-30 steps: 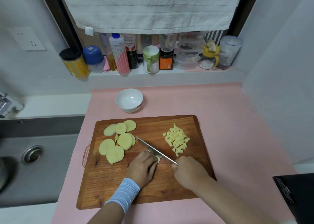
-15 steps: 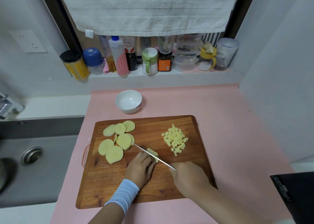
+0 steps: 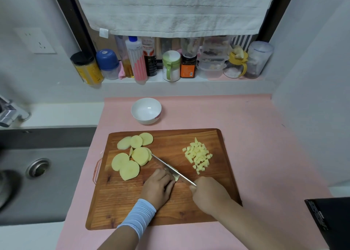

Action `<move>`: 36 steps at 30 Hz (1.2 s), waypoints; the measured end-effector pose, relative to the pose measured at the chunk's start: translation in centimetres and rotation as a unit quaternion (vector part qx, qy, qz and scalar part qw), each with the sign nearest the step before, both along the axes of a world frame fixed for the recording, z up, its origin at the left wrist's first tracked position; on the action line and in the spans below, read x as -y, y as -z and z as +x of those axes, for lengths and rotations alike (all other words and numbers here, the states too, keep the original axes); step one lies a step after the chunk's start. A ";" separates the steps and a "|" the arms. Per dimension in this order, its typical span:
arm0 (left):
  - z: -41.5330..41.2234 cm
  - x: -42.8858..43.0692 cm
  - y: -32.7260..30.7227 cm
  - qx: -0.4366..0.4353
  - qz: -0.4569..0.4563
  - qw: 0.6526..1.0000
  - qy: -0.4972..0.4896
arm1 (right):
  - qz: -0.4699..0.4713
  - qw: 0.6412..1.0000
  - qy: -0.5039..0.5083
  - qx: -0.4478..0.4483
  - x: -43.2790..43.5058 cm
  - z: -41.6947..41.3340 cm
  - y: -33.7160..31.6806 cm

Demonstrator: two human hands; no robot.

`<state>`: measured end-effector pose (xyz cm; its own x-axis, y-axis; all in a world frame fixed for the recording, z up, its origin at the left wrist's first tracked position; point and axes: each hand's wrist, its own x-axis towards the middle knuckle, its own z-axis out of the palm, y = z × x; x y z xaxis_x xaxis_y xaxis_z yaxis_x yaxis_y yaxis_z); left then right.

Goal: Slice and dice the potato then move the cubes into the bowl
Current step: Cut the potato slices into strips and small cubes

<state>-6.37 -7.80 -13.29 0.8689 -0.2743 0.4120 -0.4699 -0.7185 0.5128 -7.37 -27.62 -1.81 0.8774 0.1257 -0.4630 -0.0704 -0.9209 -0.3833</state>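
Starting nearest the camera: the left hand, a ribbed pale-blue wristband on its wrist, curls its fingers down over a small pale-yellow potato piece, pinning it to the reddish-brown grained wooden cutting board. Only a sliver of the piece shows past the knuckles. The right hand is a closed fist around the handle of the steel knife, and the handle is hidden inside the grip. The thin, shiny blade runs its long axis diagonally, tip pointing away and to the left, with its edge down at the piece just beside the left fingers. The tip ends right at a cluster of flat, smooth, round potato slices overlapping on the board's left half. On the right half lies a loose heap of small potato cubes, apart from the blade. Beyond the board, on the matte pink mat, a glossy white round bowl stands upright. Further back, jars and bottles line a ledge under a hanging white ribbed towel.
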 end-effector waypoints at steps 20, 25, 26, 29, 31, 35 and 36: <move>-0.8 -0.1 -0.3 -0.008 -0.012 1.000 -0.010 | -0.016 0.998 -0.030 0.050 0.3 -2.1 -0.7; -0.8 -0.2 -0.2 -0.012 -0.017 1.000 -0.007 | -0.029 0.998 -0.031 0.037 1.3 -2.5 -1.0; -0.8 -0.2 -0.2 -0.011 -0.018 1.000 -0.007 | -0.030 0.999 -0.031 0.033 1.4 -2.4 -0.9; -0.8 -0.1 -0.2 -0.008 -0.019 1.000 -0.011 | -0.029 0.999 -0.021 0.016 1.1 -2.1 -0.7; -0.8 -0.1 -0.2 -0.005 -0.019 1.000 -0.014 | -0.026 0.999 -0.018 0.008 0.4 -1.5 -0.4; -0.8 -0.1 0.1 -0.002 -0.023 1.000 -0.010 | -0.006 1.000 -0.015 0.000 -1.7 0.0 0.0; -0.9 -0.2 0.2 -0.001 -0.022 1.000 -0.010 | -0.005 1.000 -0.012 -0.001 -1.9 0.3 0.0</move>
